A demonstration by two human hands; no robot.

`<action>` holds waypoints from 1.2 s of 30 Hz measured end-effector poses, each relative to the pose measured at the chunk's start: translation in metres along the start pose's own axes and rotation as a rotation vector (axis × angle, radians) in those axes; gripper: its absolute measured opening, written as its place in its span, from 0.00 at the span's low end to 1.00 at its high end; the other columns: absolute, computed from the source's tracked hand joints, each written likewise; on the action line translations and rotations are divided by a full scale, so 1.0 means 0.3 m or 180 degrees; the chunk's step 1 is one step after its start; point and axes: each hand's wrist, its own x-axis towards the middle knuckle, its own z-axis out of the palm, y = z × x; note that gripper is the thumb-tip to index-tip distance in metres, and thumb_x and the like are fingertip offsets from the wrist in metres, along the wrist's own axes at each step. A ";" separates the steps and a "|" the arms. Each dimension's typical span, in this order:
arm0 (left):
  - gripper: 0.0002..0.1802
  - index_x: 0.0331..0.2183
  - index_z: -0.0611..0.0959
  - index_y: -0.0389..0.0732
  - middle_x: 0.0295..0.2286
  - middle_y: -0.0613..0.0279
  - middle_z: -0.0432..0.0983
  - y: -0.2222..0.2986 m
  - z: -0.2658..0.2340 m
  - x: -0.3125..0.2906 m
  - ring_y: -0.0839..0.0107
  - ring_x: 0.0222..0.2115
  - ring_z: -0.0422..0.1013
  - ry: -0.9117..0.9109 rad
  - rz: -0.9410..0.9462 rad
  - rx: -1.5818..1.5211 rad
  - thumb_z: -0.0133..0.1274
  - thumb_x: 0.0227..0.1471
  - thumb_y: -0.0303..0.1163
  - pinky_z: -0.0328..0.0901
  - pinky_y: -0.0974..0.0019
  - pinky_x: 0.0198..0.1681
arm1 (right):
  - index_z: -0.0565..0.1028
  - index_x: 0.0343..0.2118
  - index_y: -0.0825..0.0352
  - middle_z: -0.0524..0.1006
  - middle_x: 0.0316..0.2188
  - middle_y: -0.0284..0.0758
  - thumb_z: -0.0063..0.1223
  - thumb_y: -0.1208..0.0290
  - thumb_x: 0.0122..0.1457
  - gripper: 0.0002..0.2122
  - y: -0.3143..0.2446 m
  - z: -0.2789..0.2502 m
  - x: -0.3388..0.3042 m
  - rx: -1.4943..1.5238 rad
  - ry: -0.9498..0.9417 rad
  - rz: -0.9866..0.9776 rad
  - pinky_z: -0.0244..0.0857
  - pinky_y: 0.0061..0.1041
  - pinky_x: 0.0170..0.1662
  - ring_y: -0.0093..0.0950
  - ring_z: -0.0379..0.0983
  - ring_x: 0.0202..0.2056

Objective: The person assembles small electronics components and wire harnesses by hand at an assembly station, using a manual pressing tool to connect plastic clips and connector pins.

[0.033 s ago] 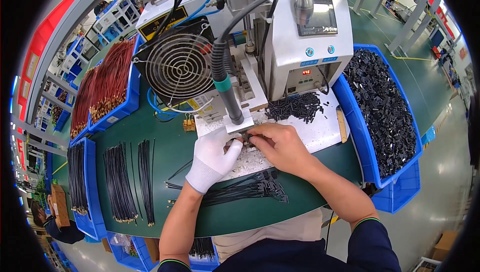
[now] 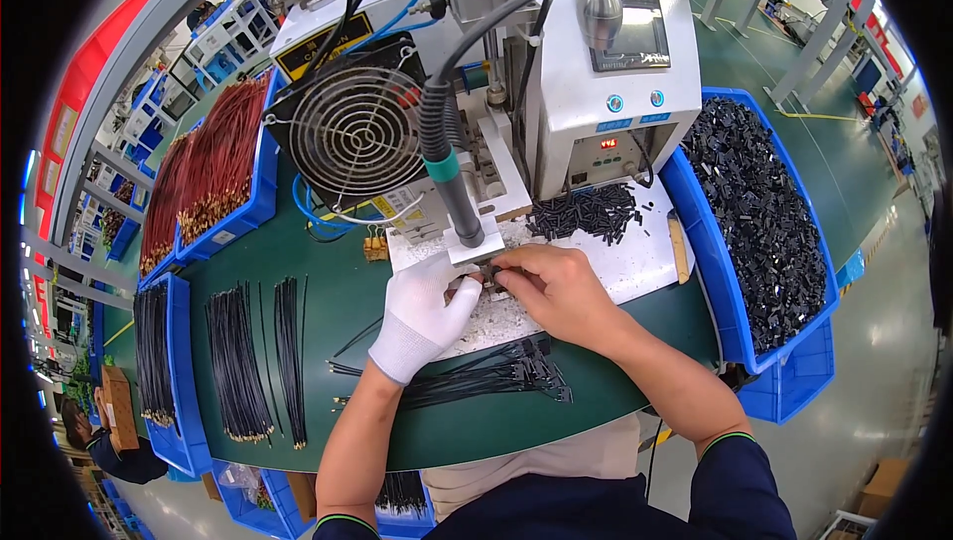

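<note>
Working right of black cables, a white-gloved left hand faces, across a small dark part at their fingertips, a bare right hand, with a blue bin farther right; whether either clamps it cannot be told.

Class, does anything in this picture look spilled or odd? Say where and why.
A few small black pieces lie apart, right of their pile on the white board, perhaps spilled. The left hand wears a glove while the right hand is bare, an odd mismatch.
</note>
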 end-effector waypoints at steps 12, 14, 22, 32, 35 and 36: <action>0.10 0.42 0.92 0.40 0.35 0.50 0.88 0.005 -0.002 -0.003 0.55 0.28 0.85 0.0093 0.0035 -0.0214 0.63 0.62 0.33 0.78 0.57 0.35 | 0.87 0.49 0.74 0.89 0.36 0.45 0.67 0.76 0.69 0.10 0.000 0.002 0.000 -0.0007 0.0021 0.0000 0.78 0.30 0.36 0.32 0.85 0.30; 0.10 0.42 0.92 0.40 0.36 0.51 0.88 0.005 0.000 -0.003 0.55 0.29 0.85 0.0101 0.0036 -0.0228 0.63 0.62 0.33 0.78 0.58 0.35 | 0.87 0.49 0.73 0.89 0.36 0.44 0.67 0.76 0.69 0.09 0.000 0.004 -0.001 -0.0003 0.0036 -0.0003 0.78 0.31 0.36 0.32 0.85 0.30; 0.09 0.42 0.92 0.40 0.37 0.52 0.89 0.003 -0.001 -0.002 0.56 0.29 0.85 0.0059 0.0022 -0.0255 0.63 0.62 0.32 0.79 0.59 0.36 | 0.88 0.48 0.72 0.88 0.35 0.44 0.67 0.75 0.69 0.09 0.005 0.004 -0.001 -0.0013 0.0036 -0.0009 0.77 0.31 0.36 0.31 0.84 0.30; 0.09 0.41 0.91 0.36 0.35 0.52 0.86 -0.013 0.008 -0.004 0.57 0.30 0.83 0.0170 0.0187 -0.0292 0.63 0.62 0.31 0.76 0.58 0.36 | 0.87 0.47 0.73 0.88 0.39 0.46 0.66 0.76 0.68 0.09 -0.025 -0.003 -0.005 -0.0039 0.0006 0.0060 0.79 0.35 0.41 0.40 0.85 0.35; 0.11 0.43 0.90 0.39 0.39 0.50 0.88 -0.008 -0.018 -0.025 0.48 0.37 0.85 0.0145 0.0335 -0.0082 0.63 0.62 0.33 0.79 0.53 0.43 | 0.86 0.46 0.74 0.88 0.39 0.47 0.65 0.77 0.67 0.08 -0.035 0.007 -0.012 -0.0033 0.0102 -0.0118 0.80 0.39 0.45 0.47 0.87 0.39; 0.12 0.44 0.90 0.40 0.39 0.50 0.88 0.001 -0.031 -0.035 0.47 0.39 0.85 0.0153 0.0476 0.0018 0.63 0.62 0.34 0.79 0.51 0.44 | 0.86 0.46 0.74 0.88 0.38 0.46 0.65 0.78 0.67 0.08 -0.034 0.010 -0.018 -0.0041 0.0209 -0.0324 0.80 0.39 0.44 0.45 0.87 0.39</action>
